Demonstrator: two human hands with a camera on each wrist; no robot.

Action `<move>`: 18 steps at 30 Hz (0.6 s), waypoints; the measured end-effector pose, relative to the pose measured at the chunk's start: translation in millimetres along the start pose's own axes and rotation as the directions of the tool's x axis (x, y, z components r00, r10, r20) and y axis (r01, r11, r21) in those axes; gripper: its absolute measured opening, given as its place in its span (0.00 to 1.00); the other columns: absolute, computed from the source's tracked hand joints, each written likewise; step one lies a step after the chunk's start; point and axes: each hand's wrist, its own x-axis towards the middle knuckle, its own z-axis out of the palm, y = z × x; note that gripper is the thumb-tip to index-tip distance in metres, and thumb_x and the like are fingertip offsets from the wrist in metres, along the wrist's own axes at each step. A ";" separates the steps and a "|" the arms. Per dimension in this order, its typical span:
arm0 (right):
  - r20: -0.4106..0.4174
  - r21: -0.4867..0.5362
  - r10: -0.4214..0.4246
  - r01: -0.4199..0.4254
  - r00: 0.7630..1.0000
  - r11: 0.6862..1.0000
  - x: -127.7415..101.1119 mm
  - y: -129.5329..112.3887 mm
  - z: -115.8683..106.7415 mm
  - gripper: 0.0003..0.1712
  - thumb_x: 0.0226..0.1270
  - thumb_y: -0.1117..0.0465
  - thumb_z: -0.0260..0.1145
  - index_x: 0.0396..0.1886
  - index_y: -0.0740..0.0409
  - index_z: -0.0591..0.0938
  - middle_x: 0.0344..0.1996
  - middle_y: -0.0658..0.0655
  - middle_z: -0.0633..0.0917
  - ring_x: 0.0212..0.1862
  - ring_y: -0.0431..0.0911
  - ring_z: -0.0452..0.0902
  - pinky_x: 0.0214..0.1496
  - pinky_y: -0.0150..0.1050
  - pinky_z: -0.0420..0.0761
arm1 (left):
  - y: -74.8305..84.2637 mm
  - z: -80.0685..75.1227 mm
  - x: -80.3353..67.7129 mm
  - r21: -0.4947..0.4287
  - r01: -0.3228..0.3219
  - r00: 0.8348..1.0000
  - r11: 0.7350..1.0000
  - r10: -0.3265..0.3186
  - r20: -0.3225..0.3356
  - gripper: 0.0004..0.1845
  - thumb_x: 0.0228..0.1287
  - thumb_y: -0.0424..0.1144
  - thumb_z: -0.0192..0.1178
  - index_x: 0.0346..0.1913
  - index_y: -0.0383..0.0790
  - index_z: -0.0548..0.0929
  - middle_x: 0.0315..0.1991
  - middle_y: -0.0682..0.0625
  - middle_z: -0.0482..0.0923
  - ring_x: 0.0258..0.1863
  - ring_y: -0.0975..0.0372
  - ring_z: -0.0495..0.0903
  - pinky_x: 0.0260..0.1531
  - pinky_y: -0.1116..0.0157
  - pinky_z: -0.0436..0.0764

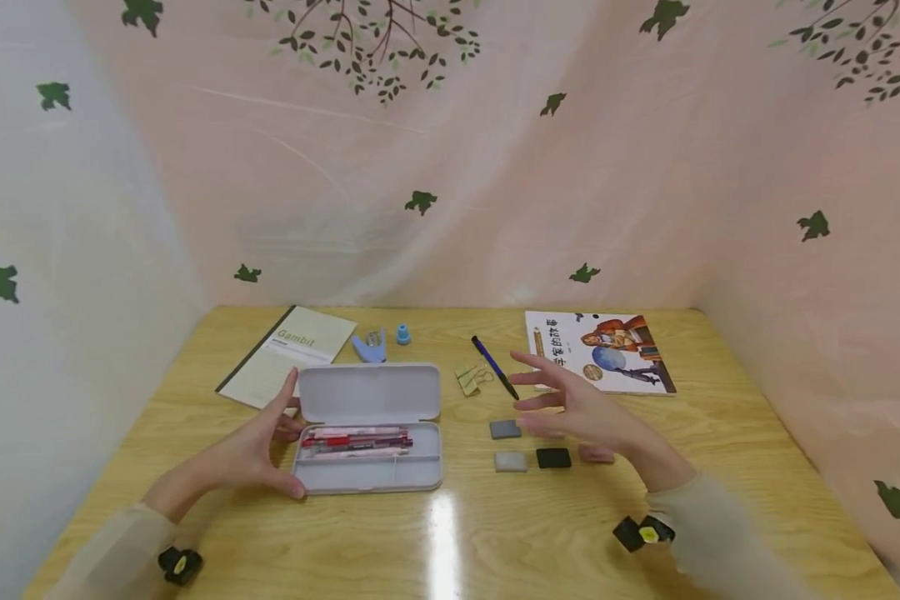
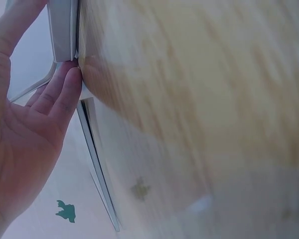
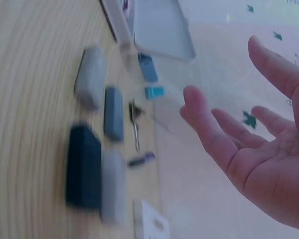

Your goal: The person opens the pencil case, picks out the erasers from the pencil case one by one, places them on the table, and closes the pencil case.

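An open pencil case (image 1: 367, 475) lies with its white lid (image 1: 370, 393) folded back; several red and pink pens (image 1: 356, 442) fill its rear compartment. My left hand (image 1: 247, 458) holds the case's left end, thumb at the front corner and fingers towards the hinge side. In the left wrist view, fingertips (image 2: 70, 82) touch the case's edge. Above the erasers my right hand (image 1: 581, 412) hovers with fingers spread, holding nothing. Around it lie a grey eraser (image 1: 505, 429), a white eraser (image 1: 510, 462), a black eraser (image 3: 83, 167) and a pink eraser (image 1: 596, 452). A pale eraser (image 3: 113, 186) is partly hidden under that hand in the head view.
A Gambit notebook (image 1: 270, 367) lies behind the case at left, beside a blue sharpener-like item (image 1: 370, 346) and a small blue cap-shaped piece (image 1: 402, 334). Binder clips (image 1: 468, 379), a blue-black pen (image 1: 495, 367) and an illustrated book (image 1: 615, 354) lie further right.
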 end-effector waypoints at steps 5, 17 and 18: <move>0.037 0.114 0.026 -0.030 0.999 0.993 33.5 4.1 34.4 0.53 0.68 0.60 0.73 0.81 0.29 0.52 0.77 0.64 0.58 0.69 0.68 0.67 0.54 0.51 0.85 | 2.4 -0.7 -0.7 0.004 -0.027 1.000 1.000 0.027 -0.003 0.81 0.43 0.46 0.84 0.79 0.44 0.22 0.69 0.31 0.58 0.60 0.44 0.76 0.60 0.49 0.76; 0.043 0.189 0.119 -0.125 0.992 0.974 81.4 5.3 83.6 0.55 0.69 0.55 0.71 0.83 0.35 0.45 0.75 0.68 0.57 0.59 0.61 0.77 0.51 0.57 0.85 | 1.9 -0.2 -1.9 0.021 -0.017 1.000 1.000 0.017 -0.011 0.82 0.41 0.47 0.85 0.80 0.41 0.24 0.68 0.31 0.60 0.59 0.45 0.76 0.59 0.51 0.78; 0.030 0.191 0.127 -0.130 0.991 0.973 82.7 5.5 84.4 0.55 0.69 0.55 0.72 0.83 0.35 0.46 0.75 0.69 0.58 0.59 0.61 0.77 0.50 0.56 0.86 | 1.8 0.5 -1.9 0.015 -0.018 1.000 1.000 0.018 -0.013 0.82 0.41 0.47 0.85 0.80 0.41 0.24 0.68 0.31 0.60 0.59 0.45 0.76 0.59 0.51 0.78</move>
